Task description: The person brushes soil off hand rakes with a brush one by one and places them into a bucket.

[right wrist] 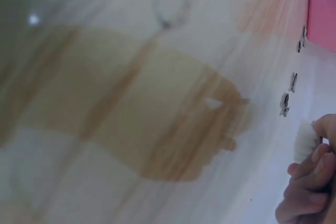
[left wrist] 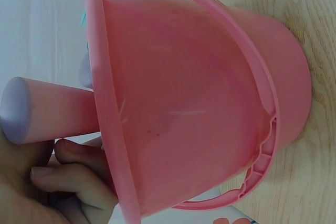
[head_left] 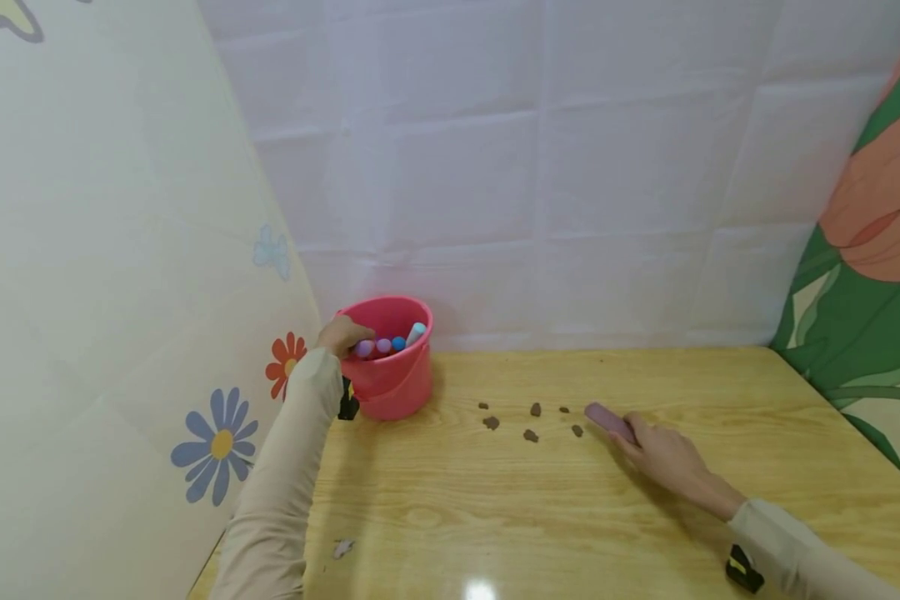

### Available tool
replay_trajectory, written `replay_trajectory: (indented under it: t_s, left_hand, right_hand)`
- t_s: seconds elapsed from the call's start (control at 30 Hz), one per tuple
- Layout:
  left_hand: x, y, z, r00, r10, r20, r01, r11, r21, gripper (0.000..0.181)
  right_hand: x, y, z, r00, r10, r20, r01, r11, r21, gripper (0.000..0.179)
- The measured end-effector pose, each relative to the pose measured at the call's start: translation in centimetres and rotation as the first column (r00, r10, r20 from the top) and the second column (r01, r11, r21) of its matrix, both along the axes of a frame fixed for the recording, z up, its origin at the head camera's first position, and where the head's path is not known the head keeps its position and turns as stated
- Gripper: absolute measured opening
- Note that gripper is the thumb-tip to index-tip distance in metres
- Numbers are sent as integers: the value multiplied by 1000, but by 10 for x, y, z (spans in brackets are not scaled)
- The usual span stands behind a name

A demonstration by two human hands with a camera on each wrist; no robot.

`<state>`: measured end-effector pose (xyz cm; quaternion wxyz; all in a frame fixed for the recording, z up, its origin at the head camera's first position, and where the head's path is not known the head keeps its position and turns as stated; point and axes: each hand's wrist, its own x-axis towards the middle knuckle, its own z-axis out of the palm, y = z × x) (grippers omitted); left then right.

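Note:
At the rim of a pink bucket (head_left: 393, 385), my left hand (head_left: 342, 335) grips a thick purple chalk-like stick (left wrist: 58, 109). The stick's round purple end points up out of the bucket, and its lower part is hidden behind the rim. Curled fingers (left wrist: 79, 179) lie right at the rim. Other thick sticks stand in the bucket, among them a blue one (head_left: 398, 342) and a pale aqua one (head_left: 416, 334). Over the table at right, my right hand (head_left: 667, 454) holds another thick purple stick (head_left: 609, 422); it looks whitish in the right wrist view.
Several small brown flakes (head_left: 531, 435) lie scattered on the wooden table (head_left: 450, 500) between bucket and right hand. A pale flake (head_left: 342, 547) lies near the front left. White cloth (head_left: 450, 167) hangs behind; flower-printed sheets stand at both sides.

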<state>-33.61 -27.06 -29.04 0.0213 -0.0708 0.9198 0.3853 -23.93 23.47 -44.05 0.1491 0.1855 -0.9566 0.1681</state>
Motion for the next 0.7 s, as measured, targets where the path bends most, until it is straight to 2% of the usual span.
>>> replay_trajectory:
  t_s: [0.13,0.27,0.4,0.5,0.7]
  left_hand:
    - [2,3,1,999,35,-10,-35,999,-42,29]
    - [3,4,1,997,75,9,-75,997,18,16]
    - [3,1,1,997,70,28,-71,996,55,12]
    - [3,-1,1,998,53,26,-55,998,43,16]
    - [7,2,4,997,76,22,-77,997,32,18]
  right_hand:
    - [0,1,-1,1000,5,-20,-5,1000,-2,25]
    - [0,2,-1,1000,-3,-19,3,1000,-2,25]
    - [0,2,-2,1000,-3,-19,3,1000,-1,25]
    - [0,2,-2,1000,-2,-22,2,1000,1,25]
    - [1,2,0,1000,-5,10,5,1000,-5,27]
